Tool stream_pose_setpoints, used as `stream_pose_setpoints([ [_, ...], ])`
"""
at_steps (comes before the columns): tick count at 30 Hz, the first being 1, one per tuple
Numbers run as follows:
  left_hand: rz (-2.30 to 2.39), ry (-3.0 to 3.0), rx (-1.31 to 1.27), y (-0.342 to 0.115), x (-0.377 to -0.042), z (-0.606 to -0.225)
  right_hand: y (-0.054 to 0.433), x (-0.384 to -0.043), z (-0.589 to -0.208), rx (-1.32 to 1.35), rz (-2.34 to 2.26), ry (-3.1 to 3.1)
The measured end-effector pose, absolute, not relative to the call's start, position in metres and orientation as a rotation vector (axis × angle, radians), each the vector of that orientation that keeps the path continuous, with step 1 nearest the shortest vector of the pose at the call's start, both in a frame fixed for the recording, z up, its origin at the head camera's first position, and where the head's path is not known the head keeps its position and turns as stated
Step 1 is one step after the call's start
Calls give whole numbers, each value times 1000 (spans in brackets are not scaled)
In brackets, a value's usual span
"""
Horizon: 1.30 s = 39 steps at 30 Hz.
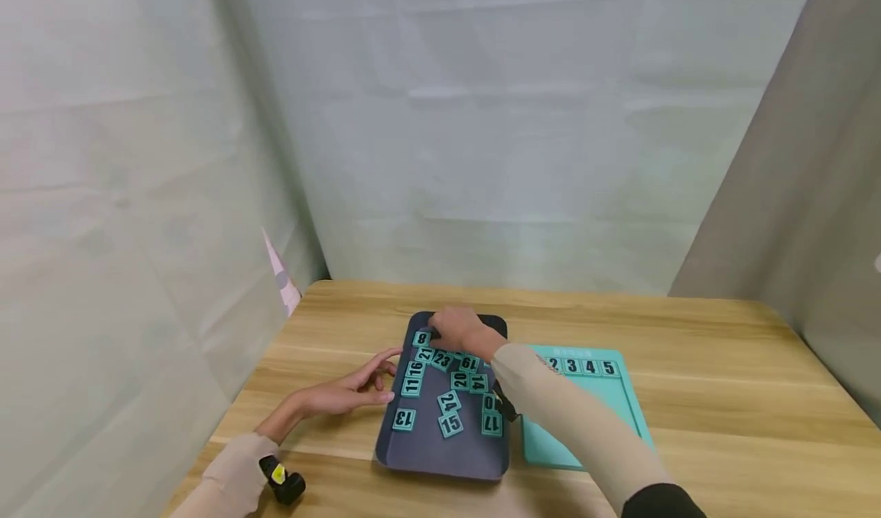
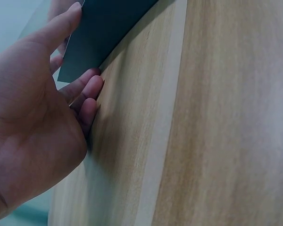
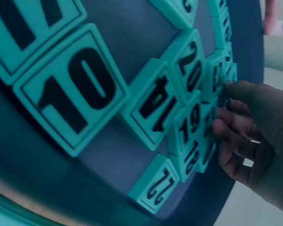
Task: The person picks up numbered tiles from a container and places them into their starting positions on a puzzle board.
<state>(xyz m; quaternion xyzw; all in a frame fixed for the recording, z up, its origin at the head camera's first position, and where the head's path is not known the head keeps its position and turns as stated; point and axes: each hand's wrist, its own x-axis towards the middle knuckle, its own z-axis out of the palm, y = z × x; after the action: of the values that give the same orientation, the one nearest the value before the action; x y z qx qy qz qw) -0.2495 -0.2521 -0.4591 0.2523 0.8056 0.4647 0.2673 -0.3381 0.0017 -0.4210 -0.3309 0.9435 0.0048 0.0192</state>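
Note:
My left hand (image 1: pixel 344 392) is at the left side of a dark tray (image 1: pixel 440 460), its thumb and index finger stretched to the rim. In the left wrist view the thumb (image 2: pixel 61 28) lies against the tray wall (image 2: pixel 104 37), with other fingers loosely bent below. My right hand (image 1: pixel 457 330) reaches over the tray's far end, fingers bent down among teal number tiles (image 1: pixel 442 360). In the right wrist view its thumb and fingertips are right at the far tiles (image 3: pixel 214 77); I cannot tell whether they pinch one. Other tiles, such as 10 (image 3: pixel 70 89) and 14 (image 3: pixel 153 106), lie nearer the wrist.
A teal board (image 1: pixel 560 445) lies to the right of the tray, with tiles 2 to 5 (image 1: pixel 581 366) in its top row; my right sleeve (image 1: pixel 571 418) covers part of it. Both stand on a wooden table (image 1: pixel 729 395). Pale cloth (image 1: pixel 509 135) hangs behind.

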Motion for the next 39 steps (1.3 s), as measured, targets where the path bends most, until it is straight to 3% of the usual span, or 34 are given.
stream_pose_setpoints([
  [20,1249,2172,691,-250,-255,-459,18,-331,-417,-1062,-41,2969],
  [32,1226,2197,684,-243,-262,-459,92,-296,-401,-1270,-258,2951],
  [39,1223,2207,680,-242,-265,-459,147,-273,-390,-1194,-435,2976],
])
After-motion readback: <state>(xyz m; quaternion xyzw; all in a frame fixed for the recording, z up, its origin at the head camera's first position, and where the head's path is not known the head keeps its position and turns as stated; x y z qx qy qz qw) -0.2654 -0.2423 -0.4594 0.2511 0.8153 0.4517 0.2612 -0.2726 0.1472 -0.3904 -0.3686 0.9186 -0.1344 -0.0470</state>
